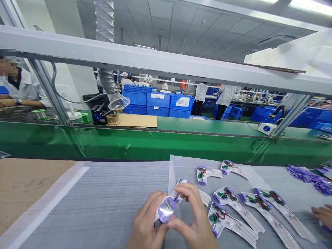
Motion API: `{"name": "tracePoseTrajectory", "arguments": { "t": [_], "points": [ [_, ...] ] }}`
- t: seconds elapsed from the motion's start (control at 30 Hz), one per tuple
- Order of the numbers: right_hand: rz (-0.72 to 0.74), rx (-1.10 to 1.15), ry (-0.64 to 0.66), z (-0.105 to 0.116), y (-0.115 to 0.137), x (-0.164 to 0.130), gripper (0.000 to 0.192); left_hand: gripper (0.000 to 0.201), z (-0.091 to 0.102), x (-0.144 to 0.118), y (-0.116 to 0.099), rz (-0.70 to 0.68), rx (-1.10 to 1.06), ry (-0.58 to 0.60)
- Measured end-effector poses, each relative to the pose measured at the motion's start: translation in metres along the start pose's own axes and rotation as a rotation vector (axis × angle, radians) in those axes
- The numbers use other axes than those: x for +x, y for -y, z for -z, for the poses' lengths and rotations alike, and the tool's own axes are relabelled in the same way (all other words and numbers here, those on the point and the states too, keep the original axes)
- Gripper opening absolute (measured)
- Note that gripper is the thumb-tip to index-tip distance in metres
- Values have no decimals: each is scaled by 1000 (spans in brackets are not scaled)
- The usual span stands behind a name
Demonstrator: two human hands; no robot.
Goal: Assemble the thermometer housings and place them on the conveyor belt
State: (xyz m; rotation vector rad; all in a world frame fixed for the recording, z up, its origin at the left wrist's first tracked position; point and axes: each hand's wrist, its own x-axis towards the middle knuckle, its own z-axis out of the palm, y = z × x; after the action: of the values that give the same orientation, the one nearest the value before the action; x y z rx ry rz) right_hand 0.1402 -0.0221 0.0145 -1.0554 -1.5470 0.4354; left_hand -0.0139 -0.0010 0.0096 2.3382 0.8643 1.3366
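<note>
My left hand (148,221) is wrapped round a white-and-purple handheld device (166,209) that has a shiny, mirror-like window facing me. From the other side, my right hand (194,216) grips it, thumb at the lower edge of the purple rim and fingers bent near the top. Just behind my fingers lies a white half-shell (204,197), partly hidden. To the right rest several open white half-shells (228,224) with purple ends, green circuit boards and red wires. Most of the device's body is hidden in my hands.
Thin foam sheeting (109,200) covers the bench, with brown cardboard (31,186) at left. Purple parts (311,178) are heaped at right, near another person's hand (323,214). A green conveyor belt (181,141) runs behind, under a white metal beam (155,57).
</note>
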Motion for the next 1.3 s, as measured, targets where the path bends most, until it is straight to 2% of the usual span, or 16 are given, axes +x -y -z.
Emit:
{"name": "tracePoseTrajectory", "arguments": {
  "t": [0.1,0.17,0.3,0.4,0.5,0.63,0.7,0.8,0.93,1.07,1.2,1.3],
  "points": [
    [47,-3,201,16,11,12,25,28,3,4,-3,9,-48,115],
    [89,-28,314,23,17,19,20,24,4,6,-4,17,-77,163],
    [112,-39,410,27,23,29,11,14,3,7,-6,38,-114,178],
    [122,-36,411,28,26,31,12,15,3,8,-9,61,-115,191],
    [230,-105,368,25,26,27,13,13,3,9,-9,86,-117,173],
    [437,-353,215,16,19,11,16,25,0,8,-1,82,-103,117],
    [473,-393,125,13,14,3,16,28,-1,7,2,90,-95,98],
    [378,-268,102,16,7,-1,14,29,0,6,3,67,-96,80],
    [195,-177,280,33,1,10,40,36,3,6,-1,10,-96,91],
    [142,-210,406,42,2,18,38,33,4,6,-2,-10,-160,174],
    [131,-169,422,40,7,18,34,21,4,5,-3,13,-213,214],
    [94,-130,385,39,8,15,34,19,2,7,-3,23,-237,231]
  ]
}}
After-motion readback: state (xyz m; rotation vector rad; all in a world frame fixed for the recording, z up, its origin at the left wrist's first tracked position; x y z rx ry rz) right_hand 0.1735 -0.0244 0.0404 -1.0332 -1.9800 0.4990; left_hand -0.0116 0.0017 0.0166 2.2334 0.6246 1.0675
